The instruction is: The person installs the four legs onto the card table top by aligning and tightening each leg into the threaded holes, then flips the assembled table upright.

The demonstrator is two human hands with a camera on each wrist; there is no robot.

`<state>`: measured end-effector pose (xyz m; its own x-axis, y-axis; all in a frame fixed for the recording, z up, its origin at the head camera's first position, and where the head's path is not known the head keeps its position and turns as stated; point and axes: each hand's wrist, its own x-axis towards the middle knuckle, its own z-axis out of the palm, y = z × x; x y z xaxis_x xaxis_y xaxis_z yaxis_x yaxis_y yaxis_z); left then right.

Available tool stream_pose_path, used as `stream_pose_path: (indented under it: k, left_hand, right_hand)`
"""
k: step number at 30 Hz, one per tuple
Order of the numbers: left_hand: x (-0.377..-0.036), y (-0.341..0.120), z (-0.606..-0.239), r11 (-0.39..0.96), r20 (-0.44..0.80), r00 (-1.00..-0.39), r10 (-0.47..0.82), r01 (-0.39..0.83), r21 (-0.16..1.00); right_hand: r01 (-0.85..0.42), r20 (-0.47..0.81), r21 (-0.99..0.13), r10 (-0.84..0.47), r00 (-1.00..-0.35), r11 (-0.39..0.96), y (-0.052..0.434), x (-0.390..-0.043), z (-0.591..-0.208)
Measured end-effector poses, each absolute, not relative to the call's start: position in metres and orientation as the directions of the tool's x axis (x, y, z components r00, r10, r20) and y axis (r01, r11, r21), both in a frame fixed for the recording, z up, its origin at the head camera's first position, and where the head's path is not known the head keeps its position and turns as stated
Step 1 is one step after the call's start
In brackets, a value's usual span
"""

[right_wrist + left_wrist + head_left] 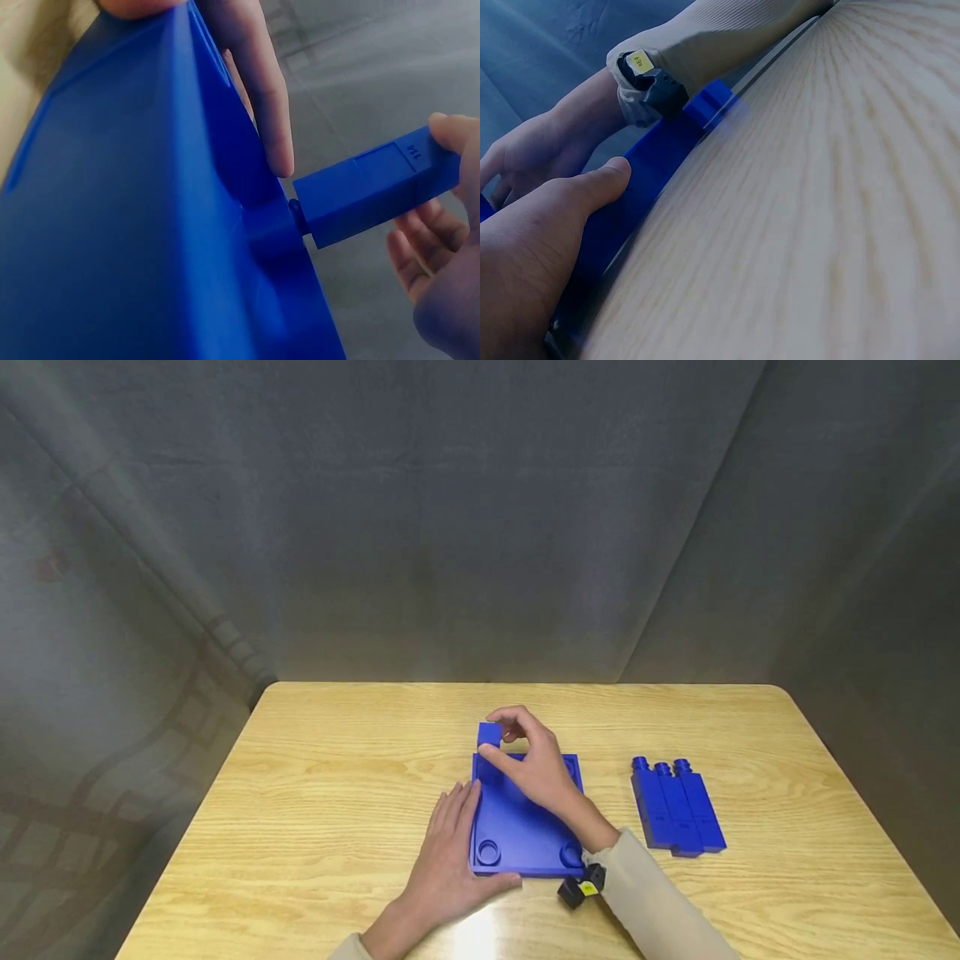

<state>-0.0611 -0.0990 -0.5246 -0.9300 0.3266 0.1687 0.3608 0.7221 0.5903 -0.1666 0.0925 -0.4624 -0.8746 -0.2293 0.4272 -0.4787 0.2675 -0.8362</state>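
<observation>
A blue square tabletop with raised rims and round corner sockets lies underside up on the table. My left hand rests against its near-left corner, fingers straight along the left edge and thumb along the near edge. At the far-left corner my right hand holds a blue square leg upright between thumb and fingers. In the right wrist view, the threaded end of this leg sits at the corner socket, with a little thread showing. A left fingertip is close by.
Three more blue legs with threaded ends lie side by side on the wooden table, right of the tabletop. A black wrist device sits at the right sleeve. Grey curtains hang behind the table.
</observation>
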Motion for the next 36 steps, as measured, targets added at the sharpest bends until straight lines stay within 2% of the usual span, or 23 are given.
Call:
stream_pose_path:
  k: [8,17,36]
  left_hand:
    - [-0.0612,-0.0989,-0.5255,0.724,0.18,-0.928,0.325,0.367,0.584]
    - [-0.0613,-0.0985,-0.5253,0.728,0.201,-0.923,0.329,0.383,0.569]
    - [-0.062,-0.0985,-0.5246,0.73,0.19,-0.925,0.329,0.377,0.57]
  right_hand:
    - [-0.51,0.431,-0.81,-0.295,-0.853,0.291,0.0977,-0.1682,-0.4602]
    - [-0.554,0.466,-0.804,-0.351,-0.812,0.214,0.1025,-0.172,-0.4628]
    - [-0.454,0.397,-0.847,-0.237,-0.886,0.276,0.0978,-0.1686,-0.4603]
